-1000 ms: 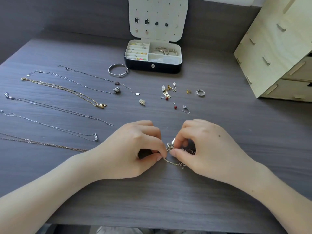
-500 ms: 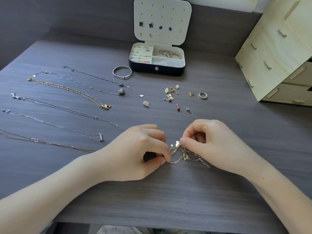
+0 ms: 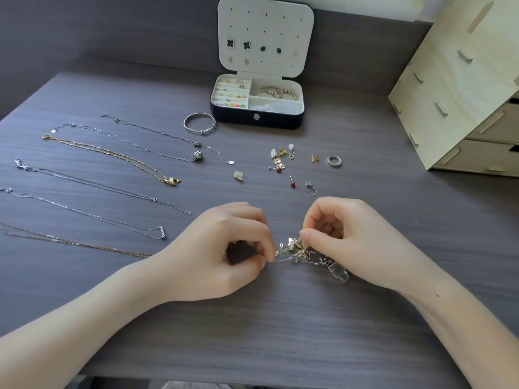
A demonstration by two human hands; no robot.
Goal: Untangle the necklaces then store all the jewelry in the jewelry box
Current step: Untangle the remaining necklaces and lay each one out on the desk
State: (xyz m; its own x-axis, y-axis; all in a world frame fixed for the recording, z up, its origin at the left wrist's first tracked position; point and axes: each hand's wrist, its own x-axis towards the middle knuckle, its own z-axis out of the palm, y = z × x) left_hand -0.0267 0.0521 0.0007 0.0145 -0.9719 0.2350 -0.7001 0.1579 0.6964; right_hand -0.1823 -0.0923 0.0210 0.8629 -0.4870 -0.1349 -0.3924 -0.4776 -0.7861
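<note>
Bare hands: left hand (image 3: 222,248), right hand (image 3: 354,242); small mole, right forearm (image 3: 438,318).

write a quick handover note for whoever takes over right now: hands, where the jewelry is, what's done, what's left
Hands: the left hand pinches a chain end pulled out of the tangled clump; the right hand pinches the clump's top, at the near middle of the table.
Done: six necklaces lie straightened side by side on the left. The open jewelry box at the back already holds some pieces.
Left: free the clump, then box the necklaces, the bangle, the ring and the loose earrings.
</note>
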